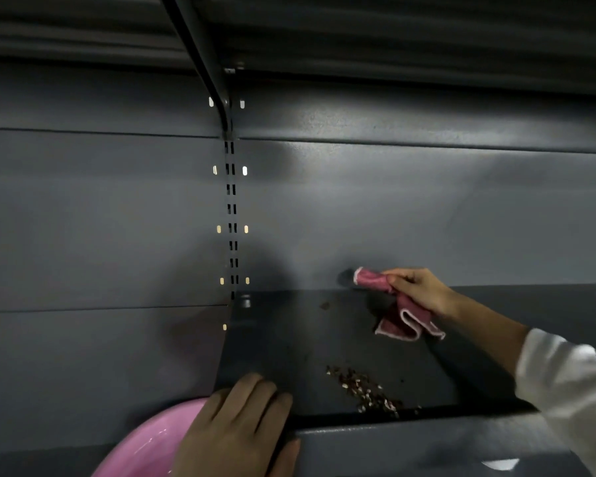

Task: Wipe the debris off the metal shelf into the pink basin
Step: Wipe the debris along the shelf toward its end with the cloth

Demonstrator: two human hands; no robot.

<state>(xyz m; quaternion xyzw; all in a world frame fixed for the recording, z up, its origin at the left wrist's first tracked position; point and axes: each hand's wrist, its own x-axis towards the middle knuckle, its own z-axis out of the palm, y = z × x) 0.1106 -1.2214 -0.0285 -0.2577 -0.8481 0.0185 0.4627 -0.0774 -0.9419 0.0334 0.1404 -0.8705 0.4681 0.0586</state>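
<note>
While the right hand (420,290) pinches a pink cloth (405,313) at about 3 o'clock from the middle of the view, the cloth hangs at the back of the metal shelf (289,346), up by the back wall (117,218). The fingers are closed tight on the cloth, and one end of it sticks out toward 9 o'clock. The left hand (241,428) is down at 6 o'clock, laid flat with fingers spread on the front left corner of the shelf, holding nothing. Just beside it, at 7 o'clock, the pink basin (152,445) peeks out below the shelf edge. The big pile of crumbs (365,390) sits near the front lip of the shelf, at about 5 o'clock, to the right of the left hand. A tiny bit (325,306) lies far back, near the wall. To do this step well, I think the cloth should go down flat behind the crumbs and push them slowly toward 7 o'clock, where the basin waits. A fast swipe could fling bits over the front lip and onto the floor. The basin likely needs to sit right under the edge, so nothing misses it.
</note>
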